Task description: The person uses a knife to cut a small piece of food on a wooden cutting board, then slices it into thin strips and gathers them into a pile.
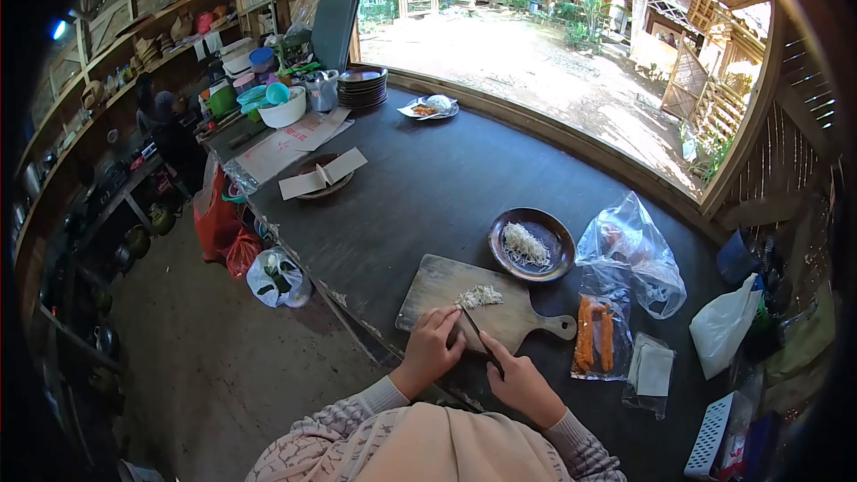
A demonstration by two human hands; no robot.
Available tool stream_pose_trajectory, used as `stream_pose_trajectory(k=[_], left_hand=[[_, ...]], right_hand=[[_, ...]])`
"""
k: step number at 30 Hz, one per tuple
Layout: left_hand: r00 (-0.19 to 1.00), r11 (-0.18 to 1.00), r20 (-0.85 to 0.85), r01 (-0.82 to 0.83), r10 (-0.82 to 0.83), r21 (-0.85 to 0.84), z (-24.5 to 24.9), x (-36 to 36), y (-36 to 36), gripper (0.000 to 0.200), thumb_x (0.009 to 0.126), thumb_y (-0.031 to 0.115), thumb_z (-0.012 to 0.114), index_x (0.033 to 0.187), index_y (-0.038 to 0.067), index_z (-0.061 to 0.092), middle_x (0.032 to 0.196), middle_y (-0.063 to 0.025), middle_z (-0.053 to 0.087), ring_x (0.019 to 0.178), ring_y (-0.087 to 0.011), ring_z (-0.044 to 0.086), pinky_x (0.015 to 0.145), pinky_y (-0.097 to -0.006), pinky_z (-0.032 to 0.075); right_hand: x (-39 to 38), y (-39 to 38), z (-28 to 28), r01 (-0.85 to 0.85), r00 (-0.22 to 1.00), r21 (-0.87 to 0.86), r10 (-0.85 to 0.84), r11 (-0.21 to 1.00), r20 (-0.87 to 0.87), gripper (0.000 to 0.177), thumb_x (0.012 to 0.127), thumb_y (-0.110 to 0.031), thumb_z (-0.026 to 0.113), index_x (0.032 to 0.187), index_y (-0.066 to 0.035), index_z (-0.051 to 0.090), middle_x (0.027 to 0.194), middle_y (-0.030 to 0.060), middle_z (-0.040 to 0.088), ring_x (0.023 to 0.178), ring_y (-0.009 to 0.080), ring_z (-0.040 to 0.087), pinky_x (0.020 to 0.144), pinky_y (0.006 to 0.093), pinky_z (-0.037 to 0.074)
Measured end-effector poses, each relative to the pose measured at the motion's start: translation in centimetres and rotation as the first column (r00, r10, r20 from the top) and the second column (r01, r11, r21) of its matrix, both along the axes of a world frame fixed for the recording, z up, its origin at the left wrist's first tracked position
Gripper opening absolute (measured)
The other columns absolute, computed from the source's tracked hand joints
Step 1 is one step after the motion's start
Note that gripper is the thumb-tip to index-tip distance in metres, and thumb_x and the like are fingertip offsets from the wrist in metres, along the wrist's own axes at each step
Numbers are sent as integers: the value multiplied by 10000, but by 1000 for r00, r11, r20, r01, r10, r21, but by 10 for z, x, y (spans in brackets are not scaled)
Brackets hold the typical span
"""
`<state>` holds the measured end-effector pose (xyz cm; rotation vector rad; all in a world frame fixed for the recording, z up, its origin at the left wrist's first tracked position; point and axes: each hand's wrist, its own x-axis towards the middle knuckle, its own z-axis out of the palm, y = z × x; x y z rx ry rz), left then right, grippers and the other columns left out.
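A wooden cutting board point(427, 290) with a handle lies near the front edge of the dark table. My right hand point(525, 386) grips a knife point(473, 328), its dark blade pointing away from me over the board. Beside the blade, my left hand point(432, 350) rests on the board with its fingers bent and pressed together; whatever is under them is hidden. Just beyond the knife tip sits a small heap of pale chopped shreds point(480, 295). Behind the board, a brown plate point(564, 254) carries a larger pile of pale, thin shreds point(525, 245).
To the right lie clear plastic bags point(629, 250), a packet of orange sticks point(594, 336) and a white packet point(652, 368). Stacked plates point(363, 89), a plate of food point(428, 107) and a basket with cardboard point(323, 176) stand farther back. Another person point(165, 112) is at far left.
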<state>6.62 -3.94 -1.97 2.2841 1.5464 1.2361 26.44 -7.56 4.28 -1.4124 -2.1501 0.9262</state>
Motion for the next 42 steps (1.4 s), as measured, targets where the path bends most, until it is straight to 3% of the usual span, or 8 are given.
stream_pose_trajectory(k=[6,15,27,42], left_hand=[[1000,1000,6,-7,7,1,1,1,0,407,823,181,651,1172,-27,626,1179,-155,619,1128,-323,567,988,-426,450],[1000,1000,0,-4,4,1,3,1,1,399,827,185,656,1162,-30,632,1178,-159,623,1121,-327,571,977,-432,454],[1000,1000,24,0,-1,8,4,1,0,393,823,161,660,1167,-26,634,1174,-160,630,1105,-332,584,978,-431,459],[1000,1000,27,14,-14,10,2,0,-1,417,816,172,663,1175,-35,619,1191,-163,620,1133,-338,569,992,-436,449]], right_hand=[[1,2,-5,-11,999,-2,11,1000,41,606,885,-140,563,1472,-181,417,598,236,601,570,428,627,600,520,523],[-5,10,-1,-8,994,20,6,1000,108,576,889,-119,576,1448,-154,442,632,294,592,618,469,629,618,519,517],[5,6,21,-19,987,-114,36,993,155,595,883,-143,561,1461,-181,426,686,271,636,674,448,660,676,533,535],[-4,11,-16,60,998,58,-61,996,19,605,874,-104,554,1457,-152,401,668,267,625,637,465,638,635,547,521]])
